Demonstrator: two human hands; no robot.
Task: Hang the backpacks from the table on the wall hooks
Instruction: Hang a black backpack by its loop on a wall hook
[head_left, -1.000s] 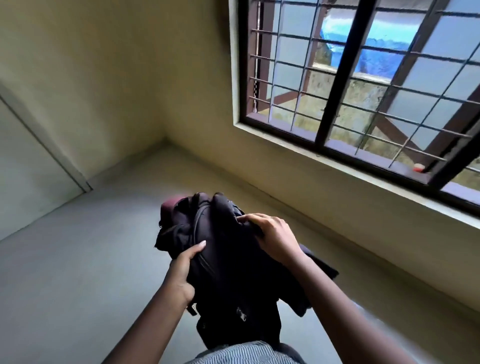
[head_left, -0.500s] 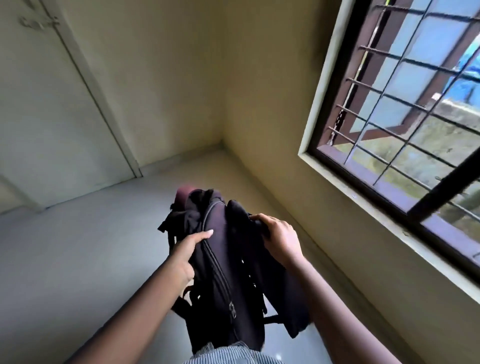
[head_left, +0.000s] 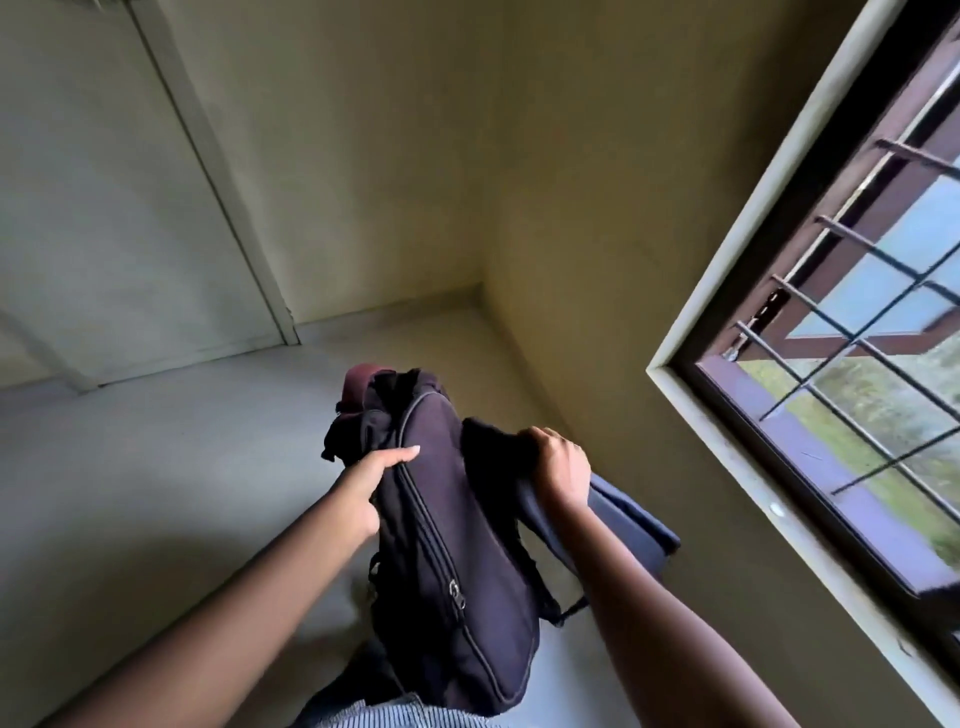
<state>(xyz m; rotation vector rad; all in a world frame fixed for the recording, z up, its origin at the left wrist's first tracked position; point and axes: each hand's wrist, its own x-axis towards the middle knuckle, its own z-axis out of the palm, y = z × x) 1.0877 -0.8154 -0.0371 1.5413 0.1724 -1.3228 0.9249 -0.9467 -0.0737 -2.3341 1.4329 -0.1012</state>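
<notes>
Across the right of the frame your barred window (head_left: 852, 395) juts in, its pale frame edge close beside your right arm. Centre and upper left, bare wall and a door (head_left: 104, 208) leave open floor (head_left: 130, 493) on the left. Low in the centre, the dark backpack (head_left: 441, 545) hangs upright between your arms. Your left hand (head_left: 371, 486) clamps its left edge beside the zip, thumb on top; your right hand (head_left: 558, 467) is fisted around a strap fold at its upper right.

Backpack (head_left: 447, 519) black, maroon patch on top. Walls (head_left: 389, 156) pale yellow-green, floor (head_left: 130, 493) grey. Window frame (head_left: 810, 441) dark brown, white surround. Shirt (head_left: 395, 714) thin grey-white stripes.
</notes>
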